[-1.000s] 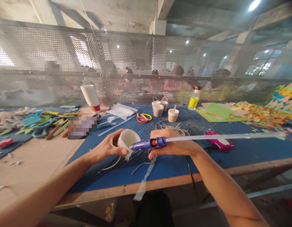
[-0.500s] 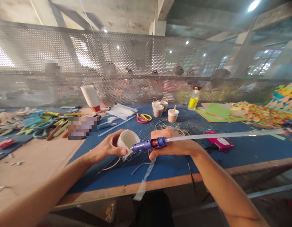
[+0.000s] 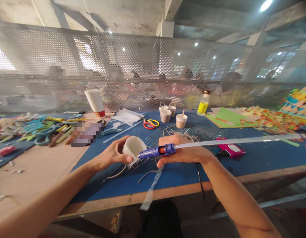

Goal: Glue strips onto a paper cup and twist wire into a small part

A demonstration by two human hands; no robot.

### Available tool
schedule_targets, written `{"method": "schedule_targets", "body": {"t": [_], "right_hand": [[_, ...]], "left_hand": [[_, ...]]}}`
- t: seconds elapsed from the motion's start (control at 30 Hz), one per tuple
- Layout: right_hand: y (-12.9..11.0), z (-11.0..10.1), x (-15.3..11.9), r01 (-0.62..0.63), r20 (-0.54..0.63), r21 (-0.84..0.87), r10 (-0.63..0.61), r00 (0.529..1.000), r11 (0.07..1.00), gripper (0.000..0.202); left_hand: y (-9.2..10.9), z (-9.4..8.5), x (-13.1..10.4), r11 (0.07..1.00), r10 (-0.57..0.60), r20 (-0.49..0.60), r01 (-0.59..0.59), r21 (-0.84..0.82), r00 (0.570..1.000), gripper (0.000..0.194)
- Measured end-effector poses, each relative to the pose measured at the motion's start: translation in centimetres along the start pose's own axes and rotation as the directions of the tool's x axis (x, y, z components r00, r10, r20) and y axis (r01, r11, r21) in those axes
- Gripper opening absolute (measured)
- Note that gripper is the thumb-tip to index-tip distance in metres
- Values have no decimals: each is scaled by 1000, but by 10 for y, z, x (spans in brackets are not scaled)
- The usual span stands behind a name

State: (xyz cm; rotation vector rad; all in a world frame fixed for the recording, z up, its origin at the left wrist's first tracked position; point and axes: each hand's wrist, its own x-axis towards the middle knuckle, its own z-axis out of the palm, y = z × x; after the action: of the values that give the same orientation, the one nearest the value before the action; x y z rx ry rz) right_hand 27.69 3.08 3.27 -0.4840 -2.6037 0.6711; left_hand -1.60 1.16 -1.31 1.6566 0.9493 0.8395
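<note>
Left grip (image 3: 120, 152) was curled around the cup (image 3: 135, 145) over the table (image 3: 177, 175), opened to its width. To the cup's right, the glue gun (image 3: 153, 152), held in the closed right grip (image 3: 176, 148), pointed its long axis left at the rim.

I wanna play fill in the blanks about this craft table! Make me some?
The left hand holds a round white cup, and the ____ hand grips a blue-purple plastic glue gun.
The small metal tool has one red loop handle and one ____ one.
The flat paper sheet beside the orange-and-cream paper scraps is bright ____.

Missing words: right; yellow; green.
</note>
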Motion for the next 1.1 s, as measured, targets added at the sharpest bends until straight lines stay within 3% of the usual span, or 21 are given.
{"method": "schedule_targets", "body": {"t": [0.77, 0.97, 1.1], "right_hand": [[0, -1, -2, 14, -16, 6, -14, 1000, 1000, 40], [-2, -3, -3, -50, -25, 13, 51, 998, 999, 40], [-7, -4, -3, -127, 12, 75, 126, 992, 989, 39]], "left_hand": [[-2, -3, -1, 1000, 2, 1, -2, -18, 1000, 64], [-2, -3, -1, 999, -5, 1, 6, -34, 1000, 63], [-5, -7, 0, 999, 8, -60, -10, -37, 998, 58]]}}
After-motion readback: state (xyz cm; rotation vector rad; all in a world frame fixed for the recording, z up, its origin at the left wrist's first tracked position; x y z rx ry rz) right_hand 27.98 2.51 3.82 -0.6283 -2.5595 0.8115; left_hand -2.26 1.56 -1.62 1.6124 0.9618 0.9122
